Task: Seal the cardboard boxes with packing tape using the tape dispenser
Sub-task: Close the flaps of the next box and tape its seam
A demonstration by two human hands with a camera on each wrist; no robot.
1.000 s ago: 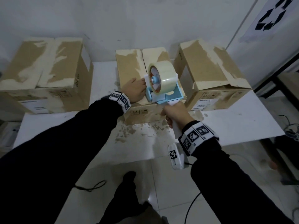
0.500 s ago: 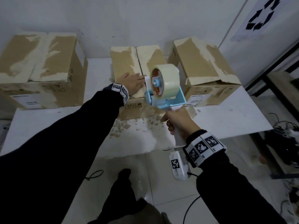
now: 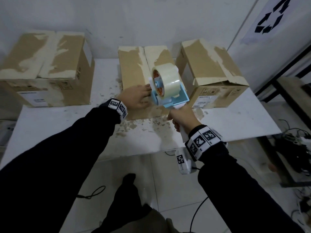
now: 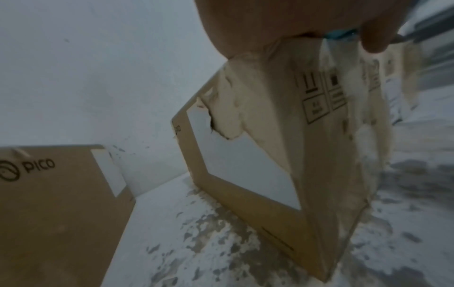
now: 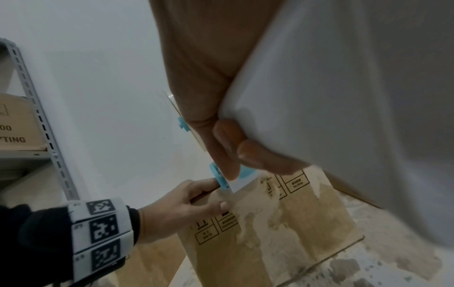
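A white table (image 3: 218,125), its top scuffed, carries three cardboard boxes (image 3: 50,68) in a row.

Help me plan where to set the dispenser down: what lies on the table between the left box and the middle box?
In the head view, only bare white table flecked with brown scraps separates the left box from the middle box.

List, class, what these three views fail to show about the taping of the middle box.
- Head view: the tape dispenser hides the middle box seam near the front edge, so no tape shows.
- Left wrist view: the left hand is cut off by the top edge; its fingers are unseen.
- Right wrist view: the right hand and handle hide the roll.
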